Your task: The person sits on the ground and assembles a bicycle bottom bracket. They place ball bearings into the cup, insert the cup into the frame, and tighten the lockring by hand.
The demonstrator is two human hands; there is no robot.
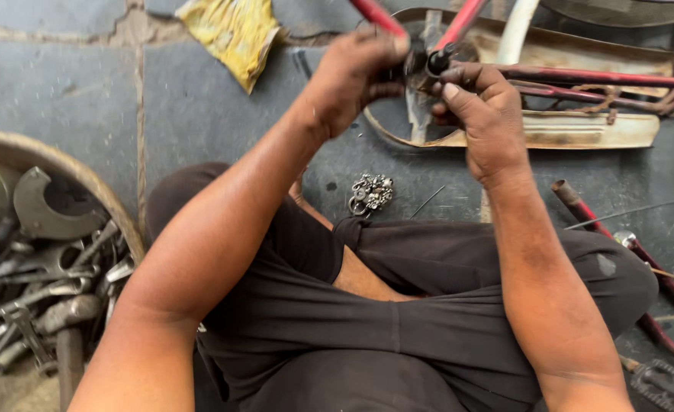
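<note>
left hand (356, 72) pinches small fitting on red bicycle frame (581, 76) | right hand (478, 114) grips black part (438, 61) there (top centre, over floor) | judgement: steady frame, turn slowly

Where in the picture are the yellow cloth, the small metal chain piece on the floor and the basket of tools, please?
yellow cloth (234, 34), head view, middle of the crumpled fabric.
metal chain piece (371, 193), head view, centre of the cluster.
basket of tools (119, 210), head view, right rim.

Bare forearms there, no sleeves in sight, and both hands, the left hand (360, 72) and the right hand (478, 114), were smeared with dark grease. Dark brown trousers (398, 320), creased, carried a pale smudge at one knee.
</note>
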